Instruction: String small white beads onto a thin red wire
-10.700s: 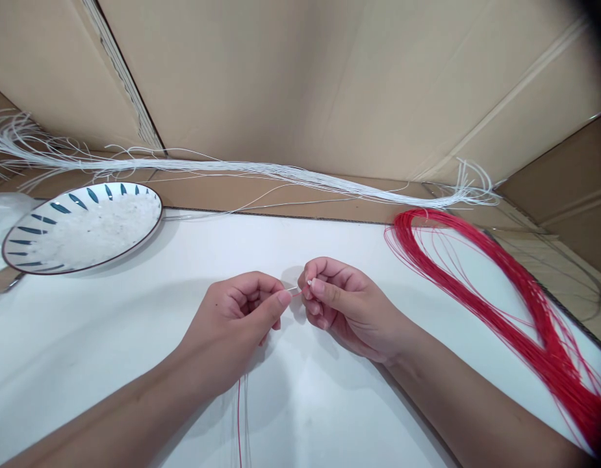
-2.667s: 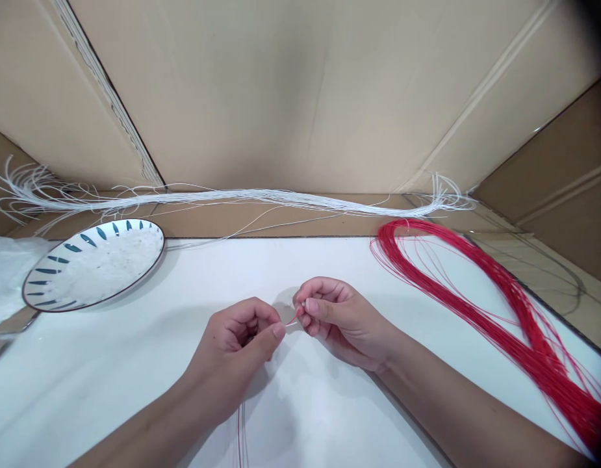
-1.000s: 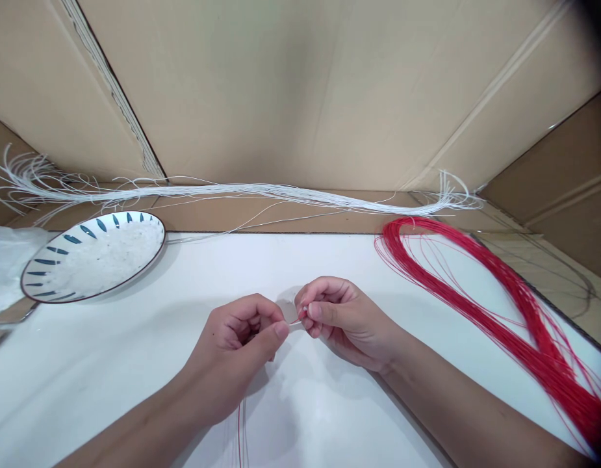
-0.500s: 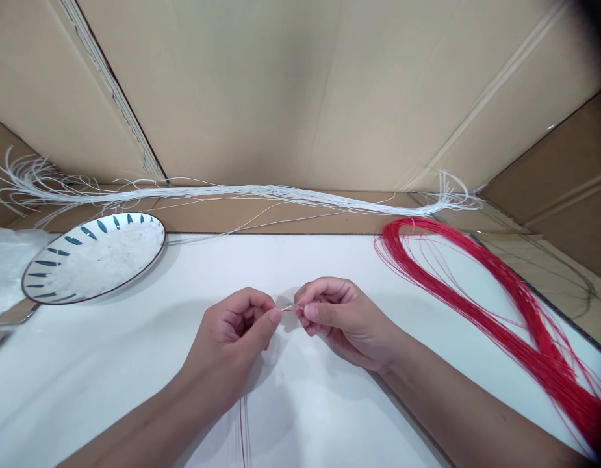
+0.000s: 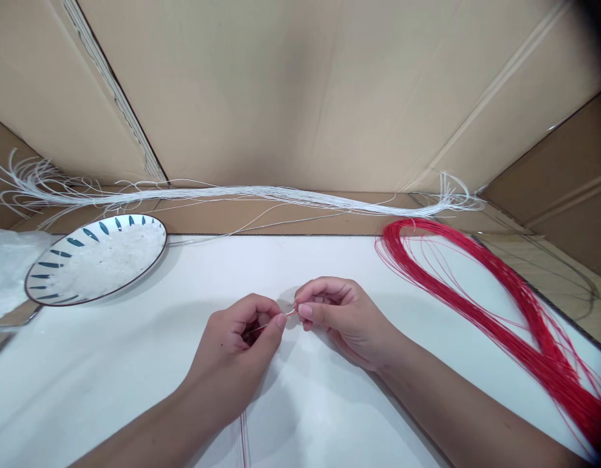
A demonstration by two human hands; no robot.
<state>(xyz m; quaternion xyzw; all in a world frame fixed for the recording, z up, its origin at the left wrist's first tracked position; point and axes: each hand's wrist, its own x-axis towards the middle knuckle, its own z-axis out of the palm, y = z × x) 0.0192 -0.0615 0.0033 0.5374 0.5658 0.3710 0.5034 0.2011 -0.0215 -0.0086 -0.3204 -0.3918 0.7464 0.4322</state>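
Note:
My left hand (image 5: 234, 354) is closed in a pinch on thin red and white strands (image 5: 242, 441) that trail down from it toward me. Close beside it, my right hand (image 5: 336, 318) is also pinched, fingertips almost touching the left thumb, gripping the strand tips (image 5: 291, 312) and possibly a tiny bead that I cannot make out. Both hands hover over the white table (image 5: 134, 364) near its middle.
A looped bundle of red cords (image 5: 499, 312) lies on the right. A long bundle of white cords (image 5: 281, 194) runs along the cardboard ledge at the back. A blue-patterned plate (image 5: 96, 257) holding small white bits sits at the left, beside a plastic bag (image 5: 5, 273). Cardboard walls (image 5: 300, 91) enclose the table.
Over the last second both hands stayed pinched together at the strand tips, with only small finger shifts; the left thumb slid slightly right and down. Nothing else moved.

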